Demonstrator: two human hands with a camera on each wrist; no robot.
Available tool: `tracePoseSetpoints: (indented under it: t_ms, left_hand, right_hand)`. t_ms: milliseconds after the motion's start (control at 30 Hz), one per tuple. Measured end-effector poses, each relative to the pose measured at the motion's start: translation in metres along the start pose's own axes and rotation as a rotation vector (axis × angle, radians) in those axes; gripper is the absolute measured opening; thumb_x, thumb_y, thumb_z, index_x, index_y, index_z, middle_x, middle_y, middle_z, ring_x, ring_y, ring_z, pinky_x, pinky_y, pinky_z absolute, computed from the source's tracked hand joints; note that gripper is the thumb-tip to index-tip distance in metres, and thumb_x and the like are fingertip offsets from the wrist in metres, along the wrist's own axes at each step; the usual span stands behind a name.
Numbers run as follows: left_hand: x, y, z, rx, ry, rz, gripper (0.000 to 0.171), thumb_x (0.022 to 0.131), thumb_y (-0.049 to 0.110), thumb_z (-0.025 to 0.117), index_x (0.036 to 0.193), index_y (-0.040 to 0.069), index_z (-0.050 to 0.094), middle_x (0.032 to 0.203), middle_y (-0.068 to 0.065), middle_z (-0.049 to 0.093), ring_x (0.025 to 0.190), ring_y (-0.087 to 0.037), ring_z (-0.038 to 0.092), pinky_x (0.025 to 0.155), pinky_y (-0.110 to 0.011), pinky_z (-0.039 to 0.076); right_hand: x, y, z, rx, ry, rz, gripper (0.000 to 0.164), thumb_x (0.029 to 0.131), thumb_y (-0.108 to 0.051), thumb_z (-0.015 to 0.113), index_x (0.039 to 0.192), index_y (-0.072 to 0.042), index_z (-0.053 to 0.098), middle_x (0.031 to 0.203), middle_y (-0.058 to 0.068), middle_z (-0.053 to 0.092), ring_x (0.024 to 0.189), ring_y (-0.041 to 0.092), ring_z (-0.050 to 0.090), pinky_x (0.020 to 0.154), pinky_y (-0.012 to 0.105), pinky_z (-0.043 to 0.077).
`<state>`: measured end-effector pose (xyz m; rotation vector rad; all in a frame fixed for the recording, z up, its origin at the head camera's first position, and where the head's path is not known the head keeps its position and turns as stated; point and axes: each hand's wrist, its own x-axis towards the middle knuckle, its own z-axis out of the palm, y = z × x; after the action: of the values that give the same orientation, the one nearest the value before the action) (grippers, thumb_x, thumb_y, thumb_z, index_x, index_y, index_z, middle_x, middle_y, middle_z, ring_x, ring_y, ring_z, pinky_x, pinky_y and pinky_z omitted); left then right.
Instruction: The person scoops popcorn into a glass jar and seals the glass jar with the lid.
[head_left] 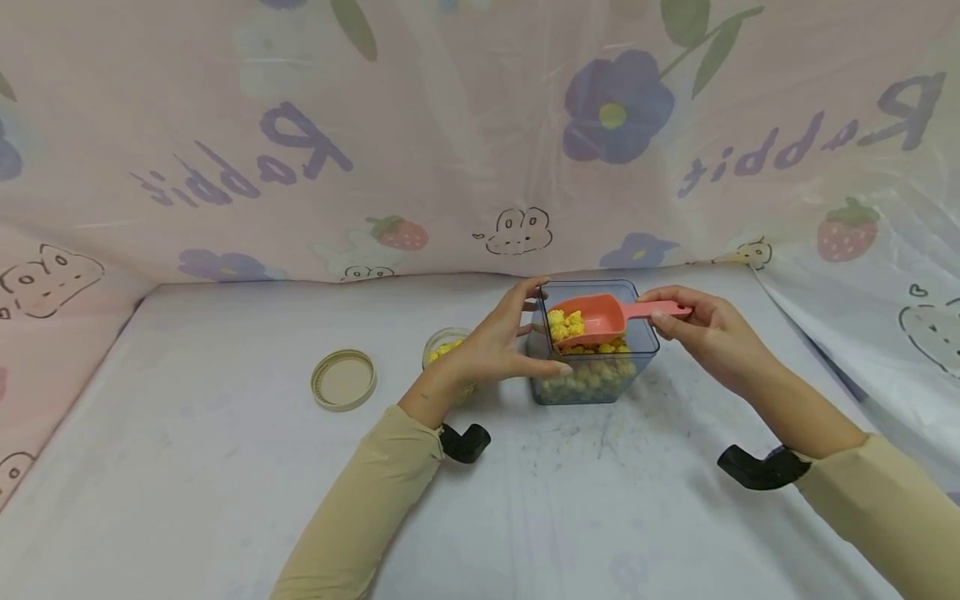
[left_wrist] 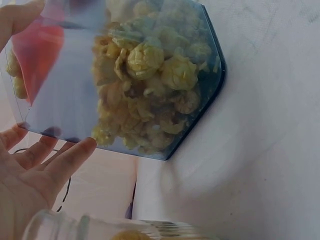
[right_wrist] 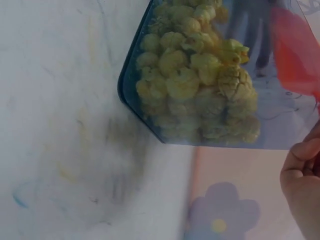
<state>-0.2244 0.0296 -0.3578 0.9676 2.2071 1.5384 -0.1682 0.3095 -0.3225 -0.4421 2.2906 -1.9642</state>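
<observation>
A clear bluish plastic container (head_left: 637,360), partly filled with yellow popcorn (left_wrist: 150,80), stands on the table. My left hand (head_left: 495,337) holds its left side, thumb across the near wall and fingers along the side. With my right hand (head_left: 708,332) I grip the handle of a coral-red scoop (head_left: 602,315) at the container's right rim. The scoop's bowl lies within the container's mouth, tilted down to the left, with several popcorn pieces in it. Through the wall, the scoop also shows in the right wrist view.
Left of the container is a glass jar (head_left: 435,340) with yellow popcorn inside, partly hidden by my left hand. Farther left lies a round beige lid (head_left: 343,380). A printed curtain (head_left: 442,167) hangs behind the white table (head_left: 225,467).
</observation>
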Motion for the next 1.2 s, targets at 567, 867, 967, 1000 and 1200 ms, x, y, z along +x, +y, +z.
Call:
tracePoseSetpoints:
  t_ms: [567, 867, 967, 1000, 1200]
  left_hand:
    - [0.001, 0.001, 0.0, 0.017, 0.005, -0.013, 0.106, 0.07, 0.024, 0.086, 0.15, 0.025, 0.016, 0.148, -0.003, 0.028, 0.135, -0.021, 0.034, 0.107, -0.038, 0.043]
    - [-0.003, 0.003, 0.0, 0.053, -0.004, -0.026, 0.108, 0.073, 0.027, 0.084, 0.153, 0.024, 0.011, 0.156, -0.004, 0.02, 0.14, -0.02, 0.031, 0.11, -0.038, 0.039]
    - [-0.004, 0.006, 0.0, 0.104, -0.013, -0.03, 0.11, 0.076, 0.03, 0.082, 0.154, 0.02, 0.006, 0.158, -0.006, 0.015, 0.141, -0.022, 0.029, 0.112, -0.041, 0.037]
    - [-0.005, 0.007, 0.0, 0.119, -0.017, -0.03, 0.11, 0.076, 0.03, 0.081, 0.154, 0.019, 0.004, 0.159, -0.006, 0.014, 0.142, -0.022, 0.028, 0.112, -0.043, 0.036]
    - [-0.009, 0.012, -0.002, 0.2, -0.026, -0.03, 0.111, 0.077, 0.036, 0.08, 0.155, 0.021, 0.001, 0.16, -0.005, 0.013, 0.143, -0.022, 0.026, 0.114, -0.045, 0.033]
  right_hand:
    - [-0.004, 0.012, 0.005, 0.238, -0.023, -0.103, 0.025, 0.1, 0.003, 0.041, 0.115, -0.003, 0.06, 0.1, 0.002, 0.059, 0.087, 0.013, 0.05, 0.076, 0.018, 0.047]
    - [-0.004, 0.008, 0.006, 0.272, -0.025, -0.133, 0.028, 0.1, 0.004, 0.037, 0.115, -0.003, 0.06, 0.102, 0.002, 0.059, 0.089, 0.013, 0.052, 0.08, 0.017, 0.049]
    - [-0.003, 0.005, 0.006, 0.273, -0.019, -0.134, 0.027, 0.1, 0.003, 0.038, 0.115, -0.003, 0.06, 0.102, 0.002, 0.059, 0.089, 0.013, 0.052, 0.08, 0.017, 0.049]
    - [-0.003, 0.005, 0.006, 0.275, -0.019, -0.136, 0.027, 0.1, 0.003, 0.038, 0.115, -0.003, 0.06, 0.101, 0.002, 0.059, 0.089, 0.013, 0.052, 0.08, 0.017, 0.049]
    - [-0.001, 0.001, 0.007, 0.293, -0.029, -0.169, 0.029, 0.099, 0.007, 0.036, 0.113, -0.001, 0.06, 0.1, 0.003, 0.059, 0.087, 0.013, 0.053, 0.078, 0.018, 0.049]
